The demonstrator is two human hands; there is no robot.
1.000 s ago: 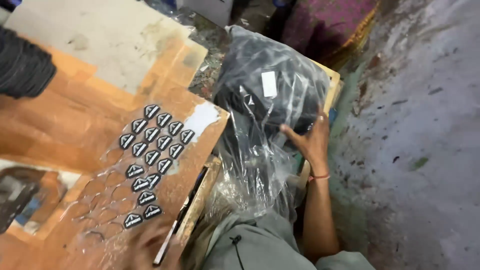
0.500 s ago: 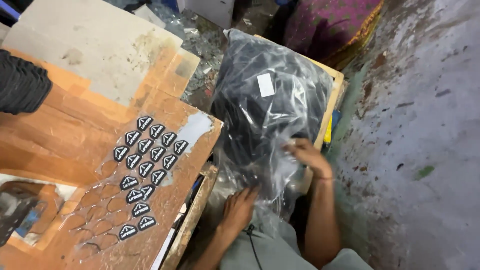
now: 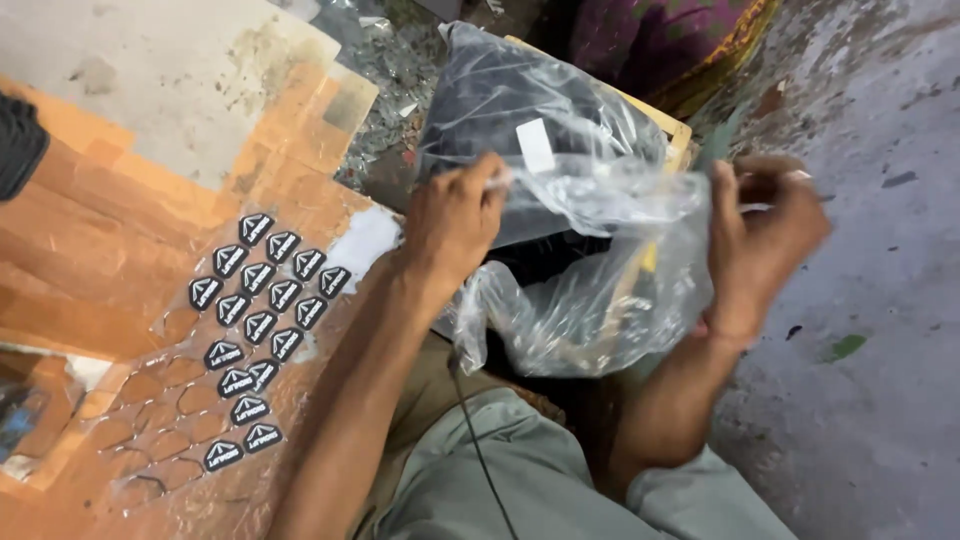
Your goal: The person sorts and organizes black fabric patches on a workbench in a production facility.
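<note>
**Both hands stretching a clear plastic bag open over a bundle of dark stuff**

Only the head view to go on, looking straight down. The left hand [image 3: 452, 222] is pinched closed on one edge of a clear plastic bag [image 3: 600, 290], and the right hand [image 3: 762, 240] is closed on the opposite edge, so the film is pulled taut between them. Holding it by two sides like that keeps the mouth spread and the bag hanging loose below the hands, over the lap. The right hand is a bit motion-blurred, so I can't say exactly which fingers are doing the gripping.

Right behind the bag sits a bigger plastic-wrapped bundle of dark goods [image 3: 520, 100] with a white label on it, resting on a yellowish crate or box edge [image 3: 668, 128]. It's touching or nearly touching the held bag, hard to call through the film.

To the left, an orange-brown backing sheet [image 3: 110, 280] carries rows of small black triangular patches [image 3: 262, 300], with empty outlines lower down. A dark sleeve [image 3: 18, 140] of someone else pokes in at the far left. Grey concrete floor [image 3: 890, 330] on the right.
</note>
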